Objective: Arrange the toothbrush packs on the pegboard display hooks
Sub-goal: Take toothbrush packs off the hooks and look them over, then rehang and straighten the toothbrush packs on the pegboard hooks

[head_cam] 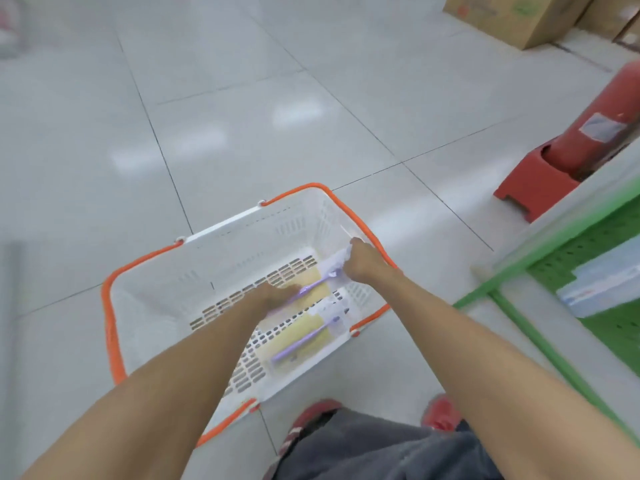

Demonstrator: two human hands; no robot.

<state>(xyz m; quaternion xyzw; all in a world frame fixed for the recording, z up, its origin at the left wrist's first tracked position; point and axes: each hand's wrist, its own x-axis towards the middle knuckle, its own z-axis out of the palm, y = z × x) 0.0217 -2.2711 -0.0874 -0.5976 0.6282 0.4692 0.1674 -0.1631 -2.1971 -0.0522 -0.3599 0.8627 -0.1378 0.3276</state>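
Note:
A white shopping basket [145, 299] with an orange rim stands on the tiled floor in front of me. Two toothbrush packs lie inside, each yellow and white with a purple brush. My right hand [363, 261] grips the top end of the far pack [322, 277]. My left hand [273, 297] rests on the lower end of that same pack, fingers hidden by blur. The near pack [304, 336] lies loose on the basket floor beside it. A green pegboard [595, 244] runs along the right edge.
A red fire extinguisher [599, 123] in a red stand sits at the right, beyond the pegboard. Cardboard boxes [512, 15] stand at the far right top. A pale blue box [602, 285] lies by the pegboard. My red shoes [440, 410] are below the basket.

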